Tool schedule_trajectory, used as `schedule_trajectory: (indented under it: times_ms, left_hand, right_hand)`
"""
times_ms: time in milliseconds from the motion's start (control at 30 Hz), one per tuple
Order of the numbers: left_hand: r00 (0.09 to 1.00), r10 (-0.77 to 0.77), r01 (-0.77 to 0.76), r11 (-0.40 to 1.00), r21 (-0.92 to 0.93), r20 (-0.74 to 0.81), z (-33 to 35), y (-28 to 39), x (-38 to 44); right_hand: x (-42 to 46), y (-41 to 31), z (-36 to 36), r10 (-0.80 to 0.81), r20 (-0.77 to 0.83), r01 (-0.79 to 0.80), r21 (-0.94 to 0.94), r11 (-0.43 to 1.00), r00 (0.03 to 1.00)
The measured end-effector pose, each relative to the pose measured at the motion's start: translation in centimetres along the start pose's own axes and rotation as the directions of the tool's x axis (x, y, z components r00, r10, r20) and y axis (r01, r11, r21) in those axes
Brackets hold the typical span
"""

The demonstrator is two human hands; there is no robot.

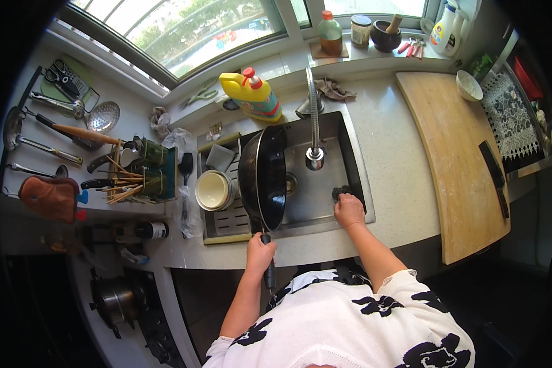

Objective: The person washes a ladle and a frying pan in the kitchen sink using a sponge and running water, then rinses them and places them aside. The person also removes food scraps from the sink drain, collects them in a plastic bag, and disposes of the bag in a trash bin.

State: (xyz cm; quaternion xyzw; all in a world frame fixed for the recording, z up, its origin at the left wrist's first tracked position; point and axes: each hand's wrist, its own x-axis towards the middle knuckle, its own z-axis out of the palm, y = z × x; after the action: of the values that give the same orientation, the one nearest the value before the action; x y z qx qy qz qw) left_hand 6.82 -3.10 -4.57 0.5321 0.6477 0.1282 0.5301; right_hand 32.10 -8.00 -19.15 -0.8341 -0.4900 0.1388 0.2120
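Observation:
My left hand [261, 254] grips the black handle [269, 271] of a black wok [272, 181]. The wok is tipped on its side over the left part of a stainless steel sink [315, 202], its hollow facing right. In the sink's front right corner, my right hand [351, 210] has its fingers on a dark scouring pad [340, 191]; part of the pad is hidden under them. Above the basin hangs the spray head [314, 158] of a spring-neck faucet [311, 92]. Stacked bowls [212, 191] stand on the slotted drainer [230, 225] left of the wok.
A yellow pump bottle [253, 99] stands behind the sink. On the right, a wooden board [451, 161] overhanging the counter edge carries a black knife [493, 179] and a white bowl [469, 86]. A chopstick holder [158, 175] is at left, with a steel pot [115, 299] on the stove below.

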Motion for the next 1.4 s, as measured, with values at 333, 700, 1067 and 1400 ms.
schedule_trajectory:
  times_ms: [333,700,1067,1400]
  left_hand:
    - [1.0,-0.001,0.001,1.0,-0.008,-0.002,0.0,-0.9,0.4]
    - [1.0,-0.007,0.007,1.0,-0.01,0.007,0.0,-1.0,0.5]
    - [1.0,-0.002,0.002,1.0,-0.025,0.016,-0.2,-0.7,0.4]
    - [1.0,0.009,-0.009,1.0,-0.029,0.002,-0.2,-0.9,0.5]
  right_hand:
    - [-0.1,0.0,0.0,0.012,-0.003,-0.012,0.005,1.0,1.0]
    - [0.0,-0.1,0.0,0.026,0.014,-0.025,-0.02,0.999,1.0]
    - [0.1,-0.1,0.0,0.019,0.033,-0.018,-0.027,0.999,0.999]
    - [0.1,-0.2,-0.2,0.033,0.063,-0.03,-0.038,0.999,0.997]
